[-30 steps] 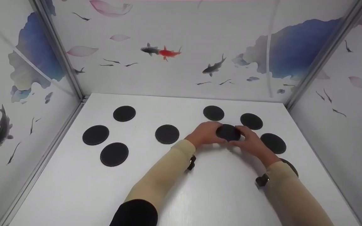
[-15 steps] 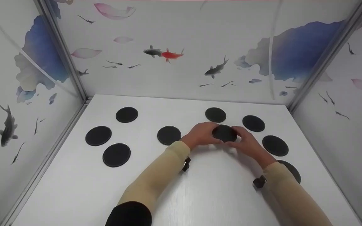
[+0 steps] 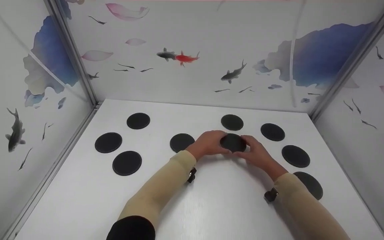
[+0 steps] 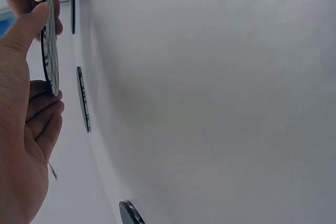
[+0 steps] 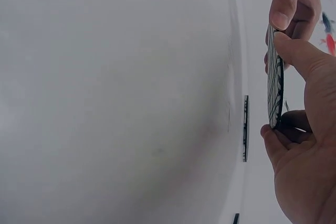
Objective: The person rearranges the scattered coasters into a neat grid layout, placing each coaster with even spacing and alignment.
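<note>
Head view showed the left hand (image 3: 209,143) and right hand (image 3: 258,152) pinching one disc (image 3: 233,143) between them, each grip curled round its edge, above the surface (image 3: 208,200), right of centre. A far disc (image 3: 232,122) lay just beyond; three discs (image 3: 295,156) lay right.

Beyond the grip, a white wall (image 3: 198,86) bears a red fish (image 3: 186,58). Left of the grip rises a metal post (image 3: 72,49).

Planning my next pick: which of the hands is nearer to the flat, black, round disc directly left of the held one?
Left. The left hand is just right of that disc; the right hand is farther right, at the right edge of the held disc.
</note>
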{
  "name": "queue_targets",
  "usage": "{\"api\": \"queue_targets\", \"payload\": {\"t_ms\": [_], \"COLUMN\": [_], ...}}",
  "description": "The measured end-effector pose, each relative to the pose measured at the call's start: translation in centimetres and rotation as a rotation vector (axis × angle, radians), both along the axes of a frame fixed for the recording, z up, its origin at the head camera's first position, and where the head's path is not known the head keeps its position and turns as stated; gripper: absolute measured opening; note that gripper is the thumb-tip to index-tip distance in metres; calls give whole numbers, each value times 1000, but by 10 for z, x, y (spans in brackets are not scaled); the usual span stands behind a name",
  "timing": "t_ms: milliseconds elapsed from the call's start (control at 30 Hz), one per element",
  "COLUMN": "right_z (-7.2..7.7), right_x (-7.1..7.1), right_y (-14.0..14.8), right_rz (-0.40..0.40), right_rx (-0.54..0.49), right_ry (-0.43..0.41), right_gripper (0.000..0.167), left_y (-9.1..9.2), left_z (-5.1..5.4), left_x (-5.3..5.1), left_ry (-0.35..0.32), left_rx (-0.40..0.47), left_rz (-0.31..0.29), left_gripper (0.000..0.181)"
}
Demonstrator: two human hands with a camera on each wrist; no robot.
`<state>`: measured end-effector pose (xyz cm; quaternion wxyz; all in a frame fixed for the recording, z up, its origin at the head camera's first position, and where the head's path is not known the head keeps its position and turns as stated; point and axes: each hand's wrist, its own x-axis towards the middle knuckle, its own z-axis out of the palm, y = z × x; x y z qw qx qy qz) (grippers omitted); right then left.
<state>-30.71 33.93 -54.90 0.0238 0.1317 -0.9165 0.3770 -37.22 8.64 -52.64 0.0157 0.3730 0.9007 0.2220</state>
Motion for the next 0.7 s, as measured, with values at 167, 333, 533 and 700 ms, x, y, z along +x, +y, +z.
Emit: {"api": "queue_targets", "payload": {"t_ms": [167,333,533,700], "right_z": [1,2,1,2], "right_x": [-2,-3,-5,-6], "right_y": [-8,-16,-27,-36], "right_rz": [-7,8,24,45], "right_rx": [-1,-20,-39,-57], "right_ry": [-18,-13,-8,14], "right_gripper": [85,86,84,82], "left_y": [-7,-15,-27,-35], "left_z": [-2,-3,-3,-1], "left_x": [-1,-1,-2,1], "left_ry": [8,22,37,35], "left_rx": [-14,-18,-24,-40], "left_rz": [23,33,42,57], "left_gripper": [62,63,65,69]}}
